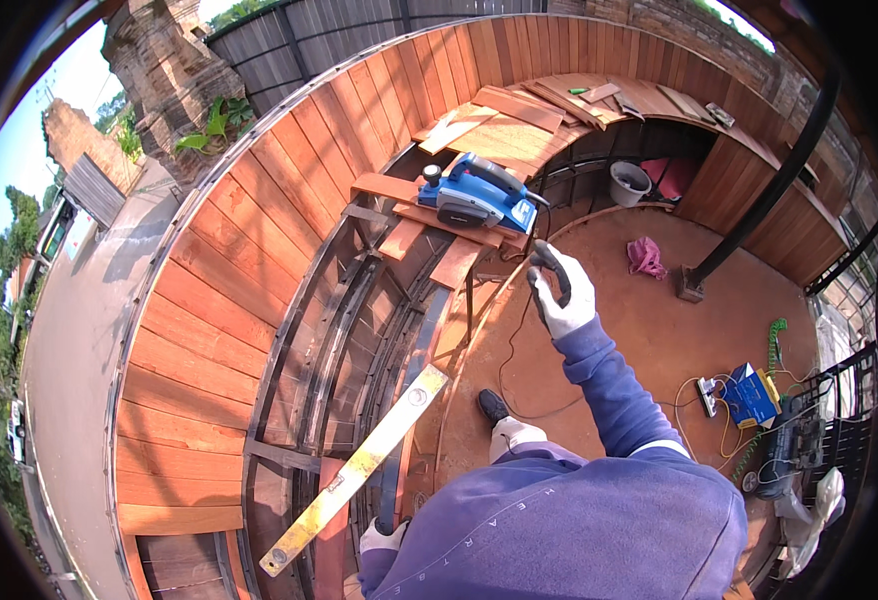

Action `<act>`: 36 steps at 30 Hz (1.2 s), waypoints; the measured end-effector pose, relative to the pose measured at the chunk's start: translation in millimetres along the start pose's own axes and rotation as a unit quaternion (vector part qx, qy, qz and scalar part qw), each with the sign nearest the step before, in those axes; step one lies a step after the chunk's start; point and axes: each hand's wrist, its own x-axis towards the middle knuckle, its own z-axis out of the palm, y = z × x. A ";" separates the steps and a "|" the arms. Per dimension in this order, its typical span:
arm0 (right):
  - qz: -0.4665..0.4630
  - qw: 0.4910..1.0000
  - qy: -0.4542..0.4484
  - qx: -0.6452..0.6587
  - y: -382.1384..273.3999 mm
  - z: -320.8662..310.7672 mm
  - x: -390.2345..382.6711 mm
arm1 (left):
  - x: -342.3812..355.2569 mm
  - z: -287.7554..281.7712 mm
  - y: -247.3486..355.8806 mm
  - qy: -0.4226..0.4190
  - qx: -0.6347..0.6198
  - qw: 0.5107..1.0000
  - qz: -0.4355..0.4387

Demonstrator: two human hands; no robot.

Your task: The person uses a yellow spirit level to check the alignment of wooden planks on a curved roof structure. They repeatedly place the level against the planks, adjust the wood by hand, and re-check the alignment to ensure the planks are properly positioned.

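While the right hand (562,292) is raised out in front of the body in a white work glove, its fingers are curled shut around a dark curved handle (551,265) — what that handle belongs to cannot be made out. A thin black cord (511,350) hangs below the hand and loops over the reddish floor (639,330). The left hand (381,538), gloved as well, sits low at the bottom edge beside the purple sweatshirt (569,530); it rests at the lower end of a dark metal bar (399,470), but whether its fingers are closed around it cannot be told.

Just beyond the right hand, a blue electric planer (477,193) stands on short reddish boards (429,225) laid across a black metal frame (359,300). A long yellow spirit level (359,468) lies slanted across that frame, its lower end near the left hand. Curved reddish-brown decking planks (229,270) sweep round the left side, and loose offcuts (519,110) are piled on the far stretch of decking.

On the floor lie a pink rag (646,256), a white bucket (628,183) further back, and — to the right — a blue box (754,392) among yellow and green cables beside a white power strip (707,395). A black post (759,190) rises from a base on the floor.
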 end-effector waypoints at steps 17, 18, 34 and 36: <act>-0.082 0.793 -0.403 -0.449 289.2 176.7 374.1 | 7.6 52.0 22.9 0.188 0.171 0.924 -0.286; -0.078 0.782 -0.406 -0.467 300.5 190.5 381.6 | 14.5 50.6 25.5 0.211 0.199 0.910 -0.296; -0.271 0.683 -0.387 -0.557 417.7 298.0 445.1 | 15.4 30.9 85.0 0.092 0.144 0.901 -0.398; -0.285 0.710 -0.393 -0.511 407.1 284.3 470.8 | 9.8 28.6 94.1 0.091 0.133 0.905 -0.393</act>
